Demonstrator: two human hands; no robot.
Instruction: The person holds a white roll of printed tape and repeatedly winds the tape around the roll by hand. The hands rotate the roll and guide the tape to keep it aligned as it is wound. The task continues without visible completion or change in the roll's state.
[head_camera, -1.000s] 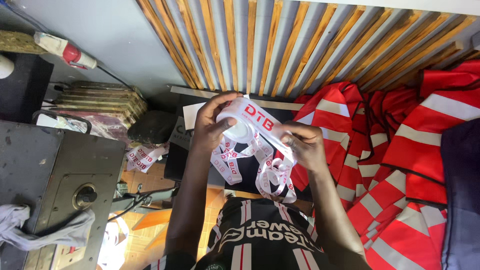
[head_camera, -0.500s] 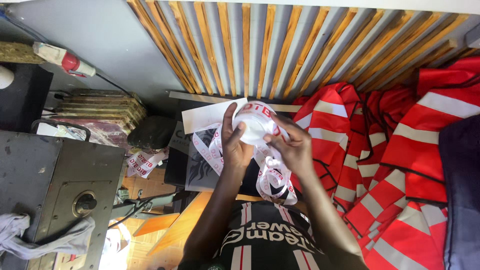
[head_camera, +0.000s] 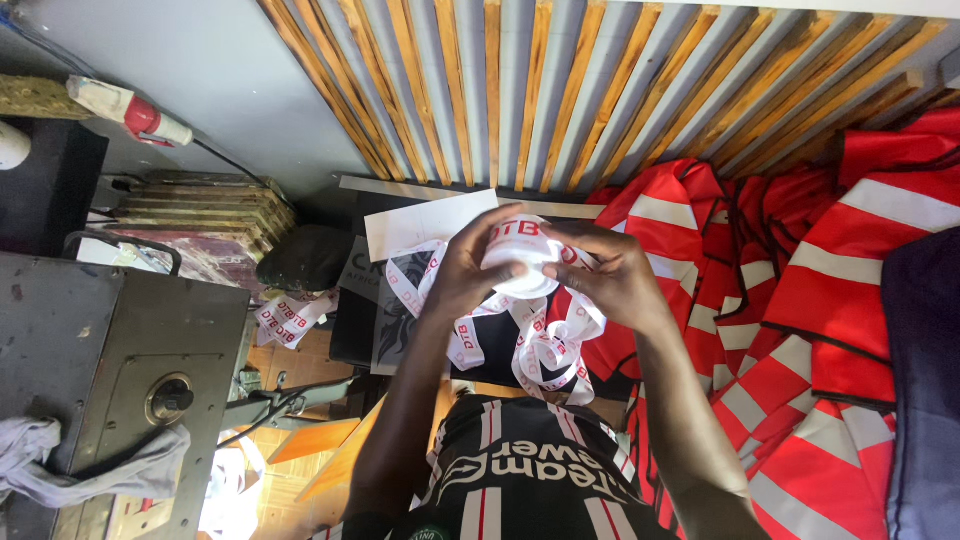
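White printed ribbon (head_camera: 530, 330), red-lettered, is hanging in loose loops from both hands in the head view; the left hand (head_camera: 462, 275) and right hand (head_camera: 615, 280) are closing around its bunched upper part (head_camera: 520, 262), seemingly a wound coil; it is looking light, limp and slippery, best pinched at that bundle; red reflective vests (head_camera: 800, 300) are lying beside.

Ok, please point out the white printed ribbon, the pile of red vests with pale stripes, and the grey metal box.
white printed ribbon (head_camera: 545, 345): head view, hanging loops.
pile of red vests with pale stripes (head_camera: 830, 300): head view, one red panel.
grey metal box (head_camera: 100, 350): head view, flat top.
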